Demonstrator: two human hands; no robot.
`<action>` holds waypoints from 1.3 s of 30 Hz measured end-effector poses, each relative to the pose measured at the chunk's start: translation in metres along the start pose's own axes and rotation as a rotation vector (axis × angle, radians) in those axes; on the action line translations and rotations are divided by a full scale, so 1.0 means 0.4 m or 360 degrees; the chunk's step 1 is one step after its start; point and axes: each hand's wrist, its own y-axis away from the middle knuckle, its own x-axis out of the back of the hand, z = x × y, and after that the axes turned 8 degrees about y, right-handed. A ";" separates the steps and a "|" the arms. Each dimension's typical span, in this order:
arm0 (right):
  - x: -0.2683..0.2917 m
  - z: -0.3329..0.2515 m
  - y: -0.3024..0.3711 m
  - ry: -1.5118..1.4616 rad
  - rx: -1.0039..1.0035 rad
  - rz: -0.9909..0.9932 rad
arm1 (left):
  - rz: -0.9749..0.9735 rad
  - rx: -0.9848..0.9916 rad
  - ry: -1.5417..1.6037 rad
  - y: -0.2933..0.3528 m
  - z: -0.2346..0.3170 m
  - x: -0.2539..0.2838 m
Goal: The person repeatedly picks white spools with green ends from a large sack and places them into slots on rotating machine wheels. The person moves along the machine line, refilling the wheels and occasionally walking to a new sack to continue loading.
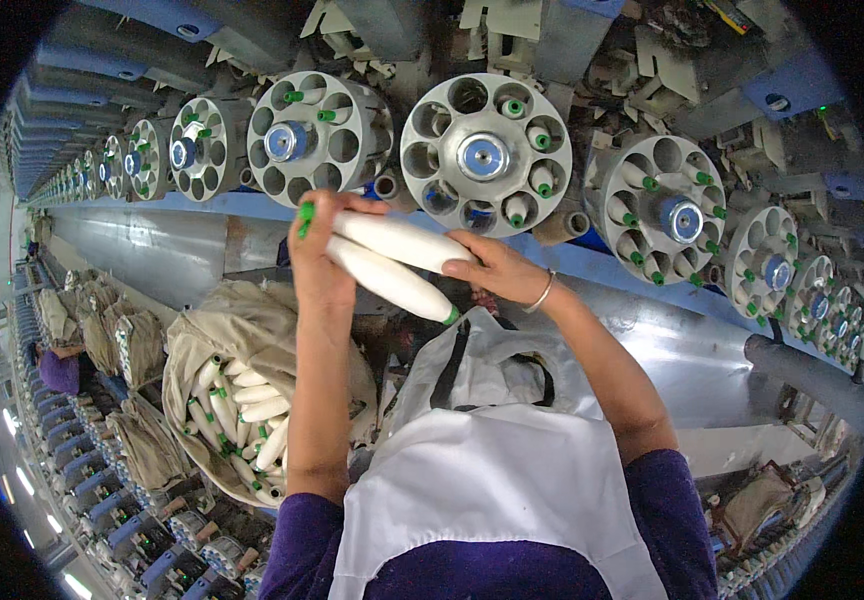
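In front of my chest, two long white yarn bobbins with green ends lie side by side, an upper bobbin [400,238] and a lower bobbin [388,280]. My left hand [318,248] is closed around their left ends, and a green tip pokes out above its fingers. The thumb and fingers of my right hand [500,270] grip the right end of the upper one. The lower bobbin's right end, with its green tip, hangs free of that hand. Just beyond my hands is a round metal magazine [442,120], with bobbins in several of its holes.
A large cloth sack [192,335] full of similar bobbins stands open at lower left. More magazines, such as a left one [336,75] and a right one [687,160], line the machine. Below them runs a shiny metal panel [642,320]. Other sacks [102,315] stand farther left.
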 end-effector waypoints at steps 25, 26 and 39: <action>0.080 0.069 0.050 0.1688 0.0322 0.1100 | 0.0378 -0.0030 0.0166 0.026 -0.072 0.053; 0.088 0.064 0.059 0.1661 0.0407 0.1021 | 0.0313 -0.0018 0.0184 0.020 -0.074 0.046; 0.072 0.061 0.037 -0.0707 -0.0094 0.0727 | 0.0353 0.0072 0.0233 0.008 -0.096 0.051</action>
